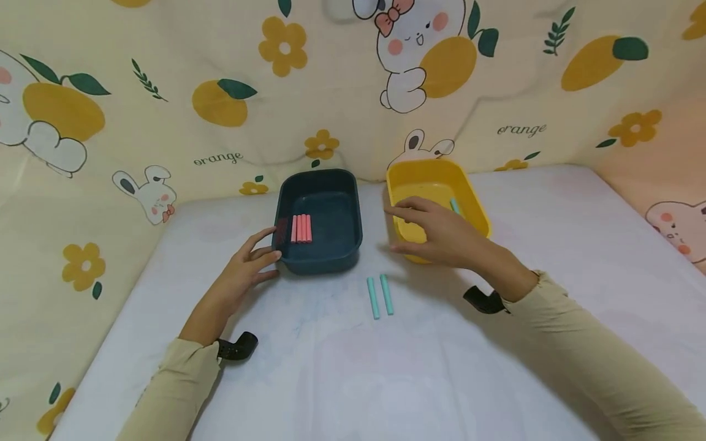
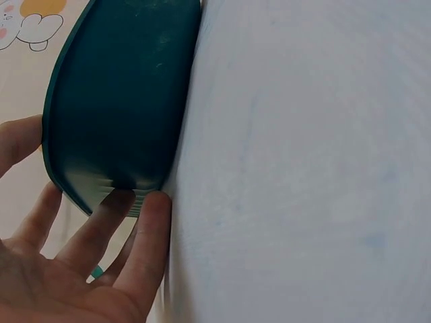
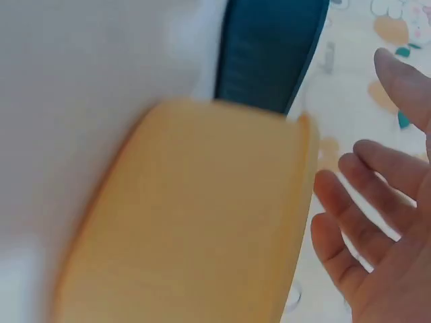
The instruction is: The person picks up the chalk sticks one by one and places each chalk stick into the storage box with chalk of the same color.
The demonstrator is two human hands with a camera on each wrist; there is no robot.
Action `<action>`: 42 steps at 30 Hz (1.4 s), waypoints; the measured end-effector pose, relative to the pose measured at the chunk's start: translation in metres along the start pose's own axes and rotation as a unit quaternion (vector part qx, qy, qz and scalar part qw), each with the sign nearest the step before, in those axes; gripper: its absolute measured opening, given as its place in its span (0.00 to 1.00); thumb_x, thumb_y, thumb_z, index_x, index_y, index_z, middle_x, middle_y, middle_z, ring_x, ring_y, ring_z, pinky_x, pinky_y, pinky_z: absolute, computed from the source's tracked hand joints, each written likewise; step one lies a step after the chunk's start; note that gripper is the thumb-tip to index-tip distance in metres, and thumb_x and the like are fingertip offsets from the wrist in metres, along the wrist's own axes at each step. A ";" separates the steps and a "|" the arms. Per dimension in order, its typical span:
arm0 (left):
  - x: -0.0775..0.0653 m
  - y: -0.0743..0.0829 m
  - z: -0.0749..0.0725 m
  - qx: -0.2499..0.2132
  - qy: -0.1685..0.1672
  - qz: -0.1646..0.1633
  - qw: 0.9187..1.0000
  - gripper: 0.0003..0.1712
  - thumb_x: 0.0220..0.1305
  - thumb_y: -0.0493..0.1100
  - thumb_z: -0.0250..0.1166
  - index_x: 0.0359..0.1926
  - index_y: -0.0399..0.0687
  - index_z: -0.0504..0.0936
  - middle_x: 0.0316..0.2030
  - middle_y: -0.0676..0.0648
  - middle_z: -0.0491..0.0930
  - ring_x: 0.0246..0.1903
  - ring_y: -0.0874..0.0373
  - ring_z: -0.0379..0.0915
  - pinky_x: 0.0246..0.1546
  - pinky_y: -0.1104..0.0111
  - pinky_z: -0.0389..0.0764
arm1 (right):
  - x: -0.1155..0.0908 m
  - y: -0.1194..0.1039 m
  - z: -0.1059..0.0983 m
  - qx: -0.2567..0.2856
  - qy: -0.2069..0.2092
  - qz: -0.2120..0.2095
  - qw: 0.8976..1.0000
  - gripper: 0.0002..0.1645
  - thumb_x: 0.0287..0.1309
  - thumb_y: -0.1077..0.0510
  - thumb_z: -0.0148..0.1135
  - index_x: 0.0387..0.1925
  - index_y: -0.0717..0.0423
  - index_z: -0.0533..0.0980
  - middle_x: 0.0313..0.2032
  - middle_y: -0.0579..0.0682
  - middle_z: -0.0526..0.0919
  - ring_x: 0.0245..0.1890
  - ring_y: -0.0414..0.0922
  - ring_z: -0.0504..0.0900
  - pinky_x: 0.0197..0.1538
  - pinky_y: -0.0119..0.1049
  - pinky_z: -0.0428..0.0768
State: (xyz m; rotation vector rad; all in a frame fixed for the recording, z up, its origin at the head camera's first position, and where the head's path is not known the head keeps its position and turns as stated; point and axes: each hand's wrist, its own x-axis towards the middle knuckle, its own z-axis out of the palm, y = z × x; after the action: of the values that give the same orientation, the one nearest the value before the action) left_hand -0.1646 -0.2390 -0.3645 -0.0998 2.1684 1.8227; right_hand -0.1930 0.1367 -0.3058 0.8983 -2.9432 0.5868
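Printed cloth (image 1: 342, 116) is hung behind a white table (image 1: 309, 380). Near centre, the blue bin (image 1: 336, 211) is touched by the left hand (image 1: 242, 269), fingers spread; right of centre, the yellow bin (image 1: 430, 169) is overhung by the right hand (image 1: 444, 236), relaxed and empty. Pink sticks (image 1: 301, 228) are laid in the blue bin, one teal stick (image 1: 455, 206) in the yellow, two teal sticks (image 1: 373, 298) below centre. All seem light, brittle, best pinched mid-length.

We cannot tell whether this is a home, but we see a cloth-screened spot: cream cloth (image 1: 342, 92) printed with rabbits (image 1: 405, 86), oranges (image 1: 217, 107) and flowers (image 1: 274, 52) rises along 3 sides of a whitish tabletop (image 1: 342, 380) that holds 2 plastic tubs (image 1: 320, 264).
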 end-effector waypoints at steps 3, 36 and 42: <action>0.001 0.001 -0.001 0.001 -0.001 -0.001 1.000 0.39 0.73 0.48 0.58 0.78 0.65 0.51 0.73 0.38 0.61 0.69 0.45 0.63 0.70 0.50 0.68 | -0.022 0.014 -0.005 0.008 0.012 0.024 1.000 0.42 0.56 0.39 0.70 0.70 0.44 0.69 0.66 0.51 0.71 0.66 0.53 0.69 0.66 0.55 0.73; -0.002 -0.003 -0.004 0.019 0.004 0.005 1.000 0.39 0.71 0.52 0.61 0.77 0.66 0.53 0.71 0.39 0.64 0.60 0.55 0.70 0.63 0.61 0.78 | -0.063 0.080 -0.019 0.033 -0.077 0.194 0.977 0.60 0.59 0.23 0.53 0.79 0.51 0.46 0.75 0.68 0.51 0.71 0.70 0.57 0.68 0.73 0.59; 0.002 0.000 -0.003 0.017 -0.004 0.008 1.000 0.39 0.72 0.51 0.60 0.78 0.64 0.52 0.71 0.38 0.64 0.58 0.57 0.72 0.62 0.63 0.79 | -0.064 0.083 -0.021 0.064 -0.099 0.206 0.971 0.61 0.60 0.24 0.52 0.80 0.52 0.41 0.75 0.70 0.48 0.69 0.69 0.61 0.68 0.72 0.60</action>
State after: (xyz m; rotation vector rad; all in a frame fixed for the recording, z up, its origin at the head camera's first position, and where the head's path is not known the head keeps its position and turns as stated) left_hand -0.1670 -0.2414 -0.3651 -0.0673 2.1992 1.7917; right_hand -0.1869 0.2422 -0.3230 0.3603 -3.3319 0.7445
